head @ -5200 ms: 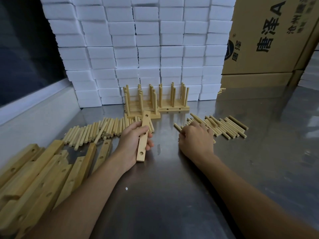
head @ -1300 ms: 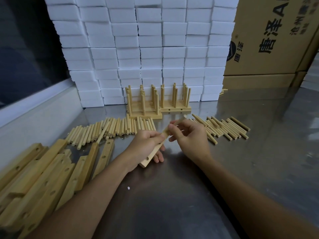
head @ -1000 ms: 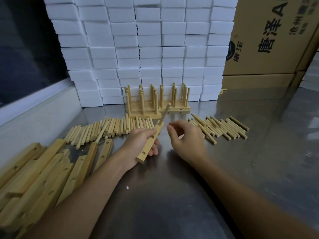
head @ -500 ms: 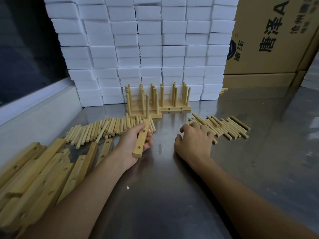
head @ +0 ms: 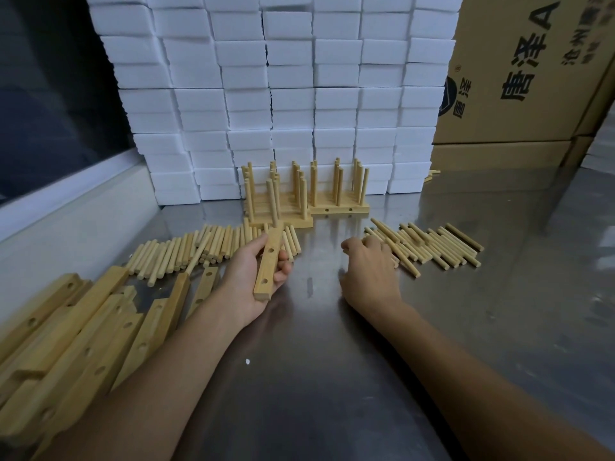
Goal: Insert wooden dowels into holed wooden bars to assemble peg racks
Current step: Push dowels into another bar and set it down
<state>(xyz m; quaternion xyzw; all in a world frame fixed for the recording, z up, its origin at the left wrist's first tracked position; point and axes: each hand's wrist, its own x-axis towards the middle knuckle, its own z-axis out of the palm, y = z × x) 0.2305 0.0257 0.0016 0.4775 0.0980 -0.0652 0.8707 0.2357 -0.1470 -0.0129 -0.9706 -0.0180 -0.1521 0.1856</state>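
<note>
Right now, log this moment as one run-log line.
left hand: grips holed bar, one dowel standing in far hole | right hand: reaching into right dowel pile | finished racks: behind

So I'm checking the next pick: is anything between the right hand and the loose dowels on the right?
Nothing visible. The right hand lies at the near-left edge of the dowels, fingers on the nearest ones, bare table around it.
</note>
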